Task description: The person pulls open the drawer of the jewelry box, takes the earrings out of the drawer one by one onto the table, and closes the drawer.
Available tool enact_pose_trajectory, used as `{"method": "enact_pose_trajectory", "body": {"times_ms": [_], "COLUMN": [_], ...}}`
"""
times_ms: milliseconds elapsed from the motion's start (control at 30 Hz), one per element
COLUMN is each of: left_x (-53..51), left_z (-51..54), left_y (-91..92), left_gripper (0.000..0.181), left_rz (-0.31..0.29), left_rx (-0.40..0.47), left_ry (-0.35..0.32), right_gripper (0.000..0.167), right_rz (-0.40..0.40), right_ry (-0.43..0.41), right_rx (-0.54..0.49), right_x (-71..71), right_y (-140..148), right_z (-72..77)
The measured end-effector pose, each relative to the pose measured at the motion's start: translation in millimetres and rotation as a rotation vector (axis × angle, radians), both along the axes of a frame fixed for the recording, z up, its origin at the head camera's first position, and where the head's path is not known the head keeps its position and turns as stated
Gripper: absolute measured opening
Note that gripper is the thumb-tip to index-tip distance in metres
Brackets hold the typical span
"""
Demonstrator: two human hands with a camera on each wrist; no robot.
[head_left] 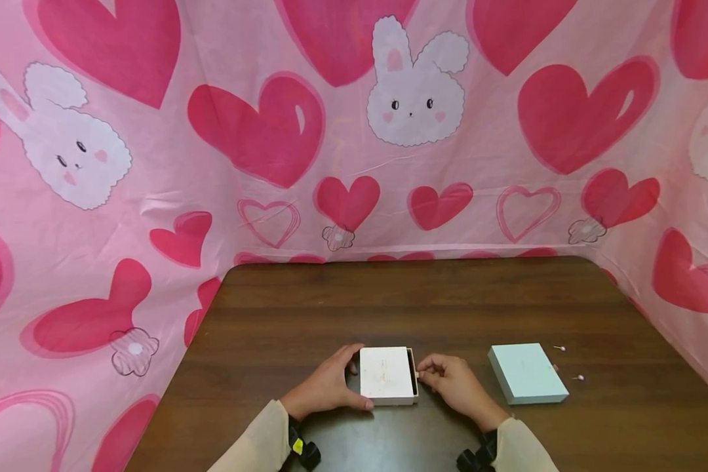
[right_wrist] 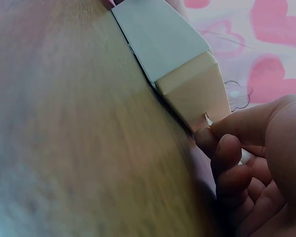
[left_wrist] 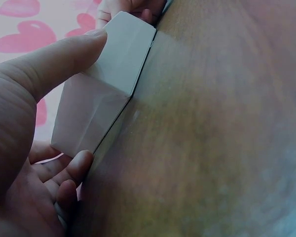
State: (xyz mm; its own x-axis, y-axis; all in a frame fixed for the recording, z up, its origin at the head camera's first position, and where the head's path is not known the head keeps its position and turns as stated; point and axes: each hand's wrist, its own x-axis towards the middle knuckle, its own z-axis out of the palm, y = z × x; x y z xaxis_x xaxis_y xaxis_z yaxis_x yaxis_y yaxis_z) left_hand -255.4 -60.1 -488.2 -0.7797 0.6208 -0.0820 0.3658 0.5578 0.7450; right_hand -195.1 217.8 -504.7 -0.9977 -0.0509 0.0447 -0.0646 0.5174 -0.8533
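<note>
A white drawer-style box (head_left: 385,373) lies flat on the table, its inner drawer (right_wrist: 197,94) slid a little way out on the right. My left hand (head_left: 333,385) grips the box's sleeve from the left, thumb on the near side and fingers round the far left corner. With thumb and forefinger, my right hand (head_left: 453,383) pinches a small pull tab (right_wrist: 207,119) on the drawer's end face. A narrow dark gap shows between sleeve and drawer in the head view; what lies inside cannot be seen.
To the right of my right hand lies a closed pale mint box (head_left: 528,372). Beside it are two small pearl-headed pieces, an upper pin (head_left: 560,348) and a lower pin (head_left: 578,377). Pink heart-and-bunny cloth (head_left: 354,157) hangs round the brown wooden table (head_left: 307,295).
</note>
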Motion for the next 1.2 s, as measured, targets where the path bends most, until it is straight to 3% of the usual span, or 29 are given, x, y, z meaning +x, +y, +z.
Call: {"method": "enact_pose_trajectory", "body": {"times_ms": [567, 833, 1200], "left_x": [-1.9, -0.6, -1.0], "left_z": [-0.4, -1.2, -2.5], "left_y": [-0.1, -0.6, -0.7], "left_gripper": [0.105, 0.106, 0.107], "left_rz": [0.001, -0.002, -0.001], "left_rx": [0.012, 0.009, 0.016], "left_ry": [-0.040, -0.036, -0.036], "right_gripper": [0.005, 0.005, 0.005], "right_rz": [-0.043, -0.031, -0.072], "right_ry": [-0.010, 0.004, -0.022], "right_rx": [-0.009, -0.009, -0.007], "right_x": [3.7, 6.0, 8.7], "right_y": [4.9, 6.7, 8.7], "right_z": [-0.4, -1.1, 2.4]}}
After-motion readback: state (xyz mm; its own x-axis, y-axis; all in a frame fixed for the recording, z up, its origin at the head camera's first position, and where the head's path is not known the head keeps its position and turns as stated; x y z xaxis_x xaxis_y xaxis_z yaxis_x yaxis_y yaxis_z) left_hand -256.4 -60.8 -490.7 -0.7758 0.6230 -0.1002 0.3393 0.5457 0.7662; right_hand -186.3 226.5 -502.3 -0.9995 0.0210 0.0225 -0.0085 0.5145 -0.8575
